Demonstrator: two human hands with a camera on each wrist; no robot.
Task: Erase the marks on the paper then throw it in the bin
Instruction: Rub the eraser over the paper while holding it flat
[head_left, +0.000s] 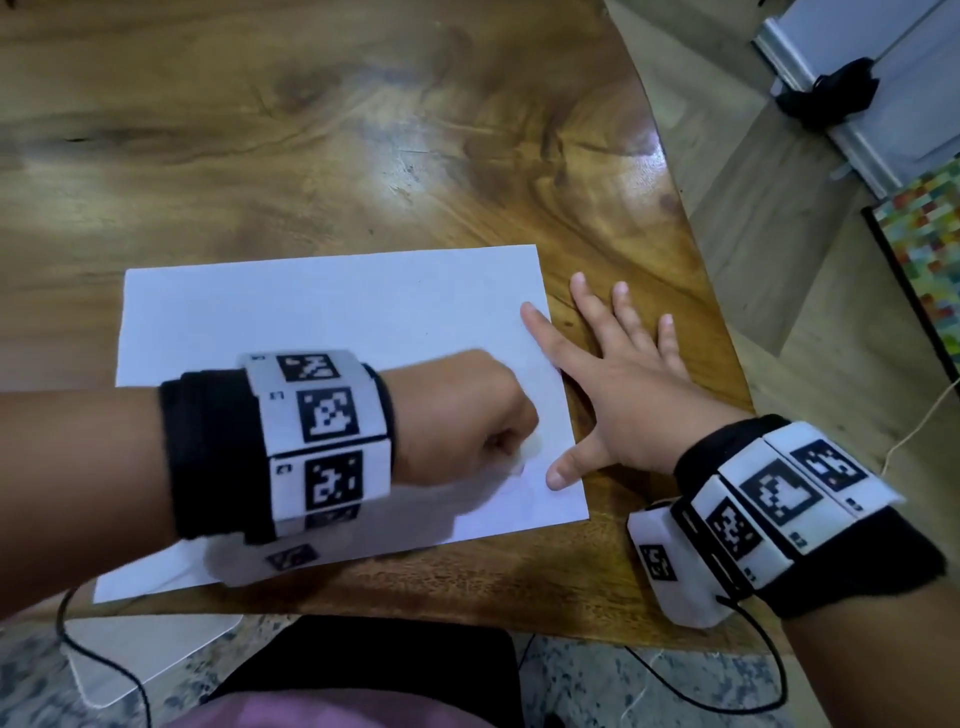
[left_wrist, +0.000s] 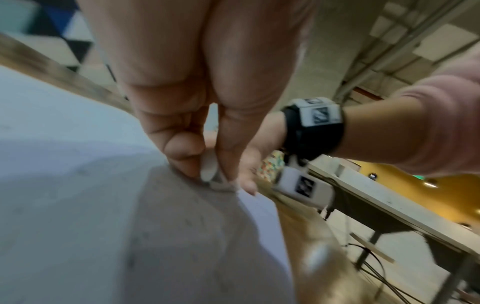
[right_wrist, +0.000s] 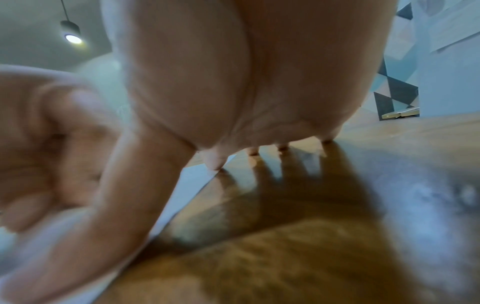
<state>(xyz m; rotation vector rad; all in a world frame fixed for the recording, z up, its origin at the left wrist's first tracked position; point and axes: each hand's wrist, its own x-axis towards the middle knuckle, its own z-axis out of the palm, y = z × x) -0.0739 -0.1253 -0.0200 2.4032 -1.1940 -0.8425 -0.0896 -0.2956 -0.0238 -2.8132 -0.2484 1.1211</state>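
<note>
A white sheet of paper (head_left: 322, 332) lies flat on the wooden table (head_left: 363, 130). My left hand (head_left: 467, 415) is curled into a fist over the sheet's right part and pinches a small white eraser (left_wrist: 210, 170), whose tip touches the paper (left_wrist: 78, 164). My right hand (head_left: 618, 384) lies spread flat, index finger and thumb on the paper's right edge, the other fingers on the wood. In the right wrist view the fingertips (right_wrist: 215, 164) press down at the paper's edge (right_wrist: 192, 181). The left hand is blurred. No marks are readable on the sheet.
The table's right edge (head_left: 691, 249) curves close to my right hand. Beyond it is floor with a colourful mat (head_left: 930, 244) and a black object (head_left: 831, 93). A black cable (head_left: 727, 691) hangs below the near edge. A second table (left_wrist: 389, 205) stands behind.
</note>
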